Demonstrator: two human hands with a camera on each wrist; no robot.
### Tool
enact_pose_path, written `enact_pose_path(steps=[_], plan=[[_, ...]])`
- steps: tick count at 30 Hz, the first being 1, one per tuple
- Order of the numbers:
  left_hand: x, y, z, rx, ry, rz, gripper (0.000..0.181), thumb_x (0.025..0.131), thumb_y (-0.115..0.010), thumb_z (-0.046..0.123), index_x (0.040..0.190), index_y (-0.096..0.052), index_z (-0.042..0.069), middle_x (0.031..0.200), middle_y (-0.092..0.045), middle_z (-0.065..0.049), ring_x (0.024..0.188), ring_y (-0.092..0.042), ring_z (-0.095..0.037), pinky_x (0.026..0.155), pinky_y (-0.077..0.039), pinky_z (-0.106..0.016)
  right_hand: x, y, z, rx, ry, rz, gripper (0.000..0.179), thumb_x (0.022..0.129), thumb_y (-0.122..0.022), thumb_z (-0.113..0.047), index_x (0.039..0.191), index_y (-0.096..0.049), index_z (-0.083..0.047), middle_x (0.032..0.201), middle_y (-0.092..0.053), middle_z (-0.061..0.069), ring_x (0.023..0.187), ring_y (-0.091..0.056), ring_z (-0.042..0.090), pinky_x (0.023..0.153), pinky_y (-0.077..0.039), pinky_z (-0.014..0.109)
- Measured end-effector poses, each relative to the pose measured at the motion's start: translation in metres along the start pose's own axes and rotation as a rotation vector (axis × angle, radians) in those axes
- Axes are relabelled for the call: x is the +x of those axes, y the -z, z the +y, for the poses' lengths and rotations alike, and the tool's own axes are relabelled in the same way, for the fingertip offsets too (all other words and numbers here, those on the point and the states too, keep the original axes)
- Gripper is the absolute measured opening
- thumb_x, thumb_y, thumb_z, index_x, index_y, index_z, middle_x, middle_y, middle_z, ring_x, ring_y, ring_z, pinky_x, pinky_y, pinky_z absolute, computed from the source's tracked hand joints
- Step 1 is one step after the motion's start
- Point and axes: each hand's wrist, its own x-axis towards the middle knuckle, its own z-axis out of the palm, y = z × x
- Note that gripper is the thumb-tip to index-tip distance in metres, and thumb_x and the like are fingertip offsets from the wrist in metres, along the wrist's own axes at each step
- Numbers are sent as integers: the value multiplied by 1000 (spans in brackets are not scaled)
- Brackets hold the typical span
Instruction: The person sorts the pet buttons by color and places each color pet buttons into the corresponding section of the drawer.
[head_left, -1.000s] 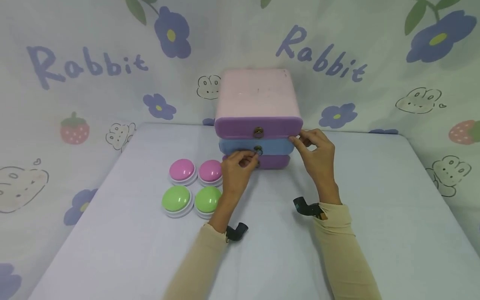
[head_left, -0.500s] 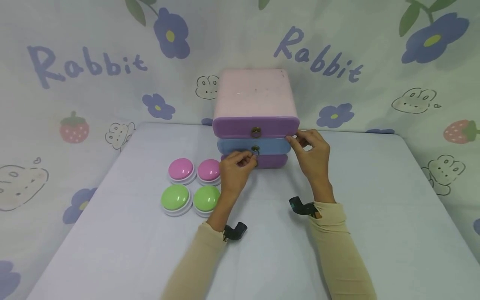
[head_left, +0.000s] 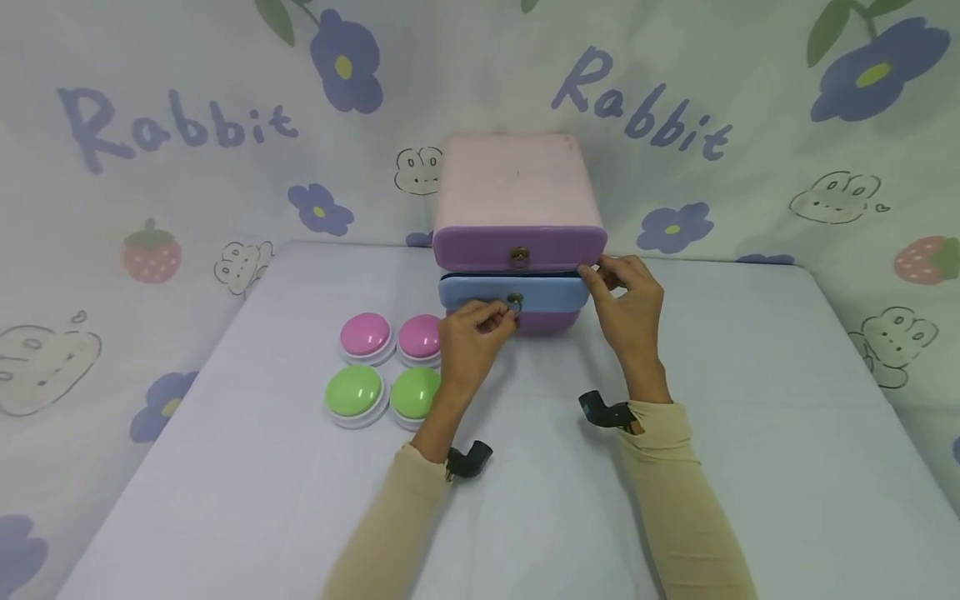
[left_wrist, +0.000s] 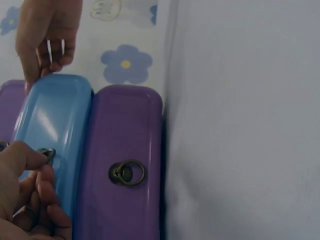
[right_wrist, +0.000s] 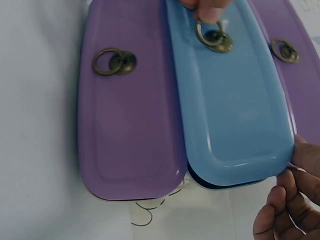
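A small chest with a pink top [head_left: 517, 179] has a blue drawer [head_left: 555, 293] between an upper purple drawer [head_left: 480, 248] and a lower purple drawer [left_wrist: 122, 130]. The blue drawer stands slightly out, with a dark gap along its top edge. My left hand [head_left: 472, 350] pinches the brass ring pull [right_wrist: 207, 36] on the blue drawer's front. At that drawer's upper right corner is my right hand [head_left: 630, 308], gripping its edge with thumb and fingertips. The right wrist view shows those fingers [right_wrist: 285, 200] curled beside the corner.
Left of the chest sit two pink buttons [head_left: 365, 335] and two green buttons [head_left: 354, 391] on white bases. My left hand and wrist partly cover the nearer ones. A printed cloth [head_left: 480, 75] hangs behind the white tabletop [head_left: 780, 417].
The blue drawer has come forward a little, showing a dark gap above its front. Both hands keep their places on it. The head view has shifted slightly.
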Motion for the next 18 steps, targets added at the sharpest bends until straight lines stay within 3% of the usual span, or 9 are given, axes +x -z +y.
enact_pose_path(steps=[9, 18], plan=[[-13, 6, 7, -7, 58, -24, 10, 84, -78, 5, 92, -79, 0, 77, -67, -5, 70, -59, -15, 63, -50, -22, 1, 1, -1, 17, -3, -24, 27, 87, -80, -14, 107, -75, 3, 90, -64, 11, 77, -56, 10, 73, -47, 27], [-24, 9, 11, -3, 24, -43, 9, 84, -77, 5, 91, -79, 0, 77, -66, -3, 70, -58, -13, 65, -50, -24, 1, 4, -1, -25, -28, -36, 30, 87, -79, -17, 112, -75, 0, 93, -65, 10, 80, -56, 10, 76, -47, 29]])
